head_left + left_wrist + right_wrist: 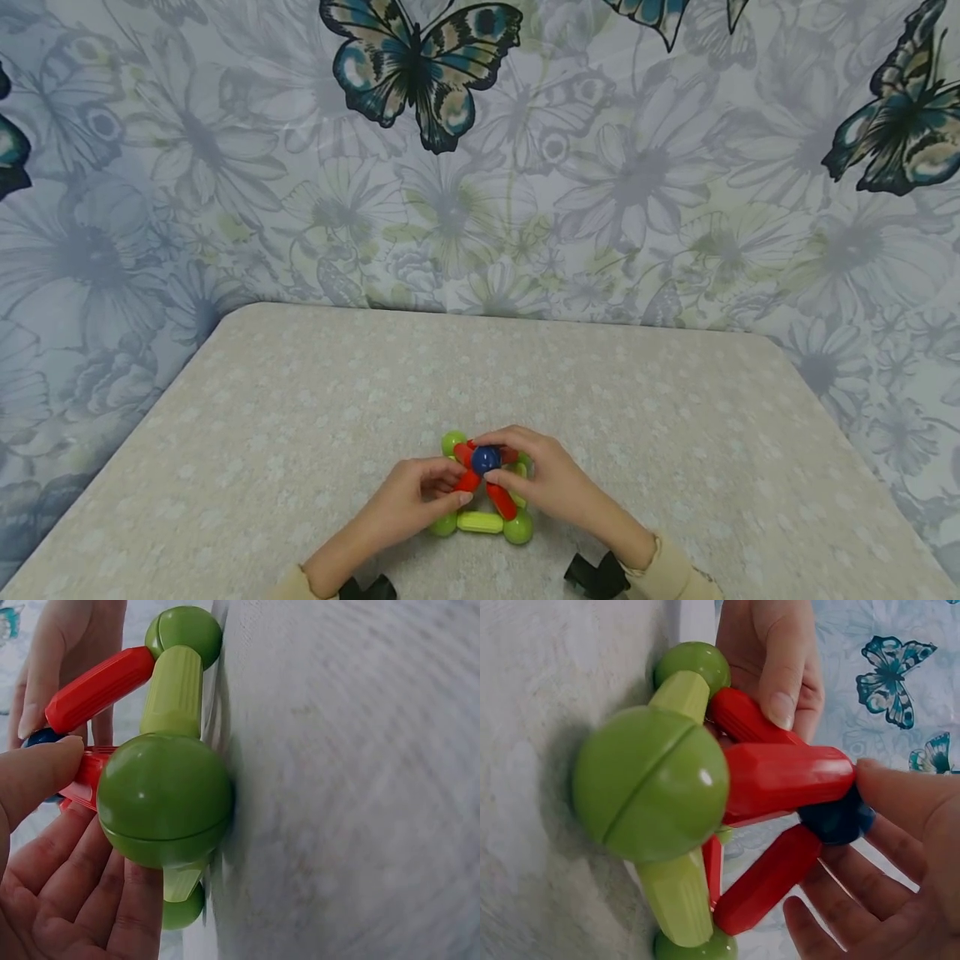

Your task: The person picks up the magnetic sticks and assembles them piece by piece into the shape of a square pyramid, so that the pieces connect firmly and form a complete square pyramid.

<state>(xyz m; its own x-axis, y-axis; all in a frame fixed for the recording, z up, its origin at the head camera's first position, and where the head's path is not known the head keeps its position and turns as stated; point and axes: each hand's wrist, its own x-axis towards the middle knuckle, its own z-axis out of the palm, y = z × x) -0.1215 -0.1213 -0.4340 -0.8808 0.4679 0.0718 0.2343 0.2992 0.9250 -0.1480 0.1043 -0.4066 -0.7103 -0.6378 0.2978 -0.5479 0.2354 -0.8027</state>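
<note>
A toy frame of green balls (517, 527) joined by light green rods (480, 522) lies on the table. Red rods (787, 776) slope up from its corners towards a dark blue ball (486, 460) at the top. With thumb and fingers, my left hand (408, 500) pinches one red rod (88, 778) at the near left corner. My right hand (551, 475) holds the blue ball between thumb and fingers; in the right wrist view its thumb touches a red rod's upper end. Fingers partly hide the far side.
A pale patterned cloth covers the table (300, 383). Behind it hangs a fabric (450, 208) printed with flowers and butterflies. Black straps (596, 575) show at both wrists, by the cream sleeves (675, 571).
</note>
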